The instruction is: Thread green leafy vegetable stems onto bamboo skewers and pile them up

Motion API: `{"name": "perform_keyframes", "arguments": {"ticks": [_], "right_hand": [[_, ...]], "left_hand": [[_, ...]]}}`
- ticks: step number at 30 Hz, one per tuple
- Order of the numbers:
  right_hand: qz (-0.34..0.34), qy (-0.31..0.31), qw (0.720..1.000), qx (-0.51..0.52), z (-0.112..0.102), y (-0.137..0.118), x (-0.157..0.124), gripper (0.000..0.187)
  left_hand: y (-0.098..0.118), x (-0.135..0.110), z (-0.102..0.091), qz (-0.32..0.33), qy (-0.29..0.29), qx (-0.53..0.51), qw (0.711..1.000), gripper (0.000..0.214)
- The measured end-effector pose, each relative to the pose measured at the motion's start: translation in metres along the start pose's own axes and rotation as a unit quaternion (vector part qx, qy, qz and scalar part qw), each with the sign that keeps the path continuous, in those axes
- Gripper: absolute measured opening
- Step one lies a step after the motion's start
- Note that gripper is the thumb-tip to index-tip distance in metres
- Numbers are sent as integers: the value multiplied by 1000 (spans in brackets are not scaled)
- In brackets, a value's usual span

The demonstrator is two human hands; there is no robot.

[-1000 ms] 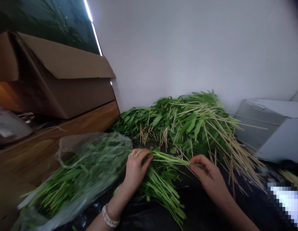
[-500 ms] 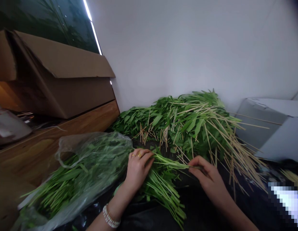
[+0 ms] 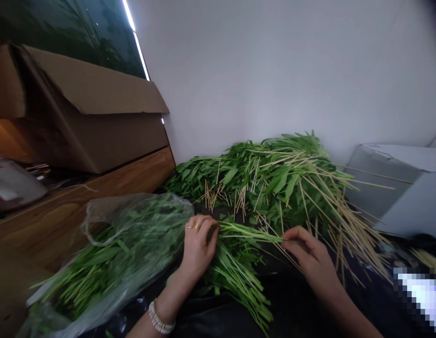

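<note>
Between my hands stretches a small bunch of leafy green stems [image 3: 249,231]. My left hand [image 3: 199,241], with a ring and a beaded bracelet, is closed around the leafy end at the left; the leaves inside the fingers are mostly hidden. Thumb and fingertips of my right hand [image 3: 307,249] pinch the cut ends at the right. Below them, a loose pile of greens [image 3: 242,286] lies on black plastic with its stems pointing down and right. Thin wooden sticks [image 3: 283,251] lie close to my right fingertips.
A clear plastic bag [image 3: 133,277] full of greens lies at left. Against the wall is a heap of greens [image 3: 246,164] with wooden skewers [image 3: 351,234] jutting right. A cardboard box [image 3: 115,136] stands on a wooden surface [image 3: 140,178]; a white box [image 3: 390,188] stands at right.
My left hand has shifted slightly left and my right hand slightly right, so more of the held stems shows between them. Both keep their grip.
</note>
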State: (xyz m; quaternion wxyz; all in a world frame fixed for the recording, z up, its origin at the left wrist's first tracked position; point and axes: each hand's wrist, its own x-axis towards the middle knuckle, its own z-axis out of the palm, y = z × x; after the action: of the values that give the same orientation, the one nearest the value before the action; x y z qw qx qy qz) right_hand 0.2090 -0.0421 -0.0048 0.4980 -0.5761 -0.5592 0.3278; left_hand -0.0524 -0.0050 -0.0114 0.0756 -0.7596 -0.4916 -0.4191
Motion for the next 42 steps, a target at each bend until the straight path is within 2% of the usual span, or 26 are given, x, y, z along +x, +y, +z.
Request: {"name": "perform_keyframes", "arguments": {"ticks": [7, 11, 15, 25, 33, 38, 42], "right_hand": [[5, 2, 1000, 27, -1, 1, 1, 15], [-2, -6, 1000, 19, -2, 1, 1, 14], [-9, -4, 1000, 18, -2, -1, 1, 15], [-13, 1, 1000, 17, -2, 3, 2, 14], [-16, 10, 1000, 11, -3, 3, 3, 15], [-3, -4, 1000, 3, -1, 5, 1, 16], [7, -14, 1000, 12, -1, 7, 1, 14]], "left_hand": [[-1, 0, 0, 26, -25, 25, 999, 15], [-1, 0, 1, 37, -61, 10, 997, 11], [0, 1, 2, 23, -72, -2, 997, 8], [1, 1, 4, 63, -138, 11, 988, 17], [-4, 1, 4, 80, -156, 2, 985, 17], [-1, 2, 5, 75, -128, 0, 989, 13], [-11, 6, 4, -17, -50, -43, 998, 13]]}}
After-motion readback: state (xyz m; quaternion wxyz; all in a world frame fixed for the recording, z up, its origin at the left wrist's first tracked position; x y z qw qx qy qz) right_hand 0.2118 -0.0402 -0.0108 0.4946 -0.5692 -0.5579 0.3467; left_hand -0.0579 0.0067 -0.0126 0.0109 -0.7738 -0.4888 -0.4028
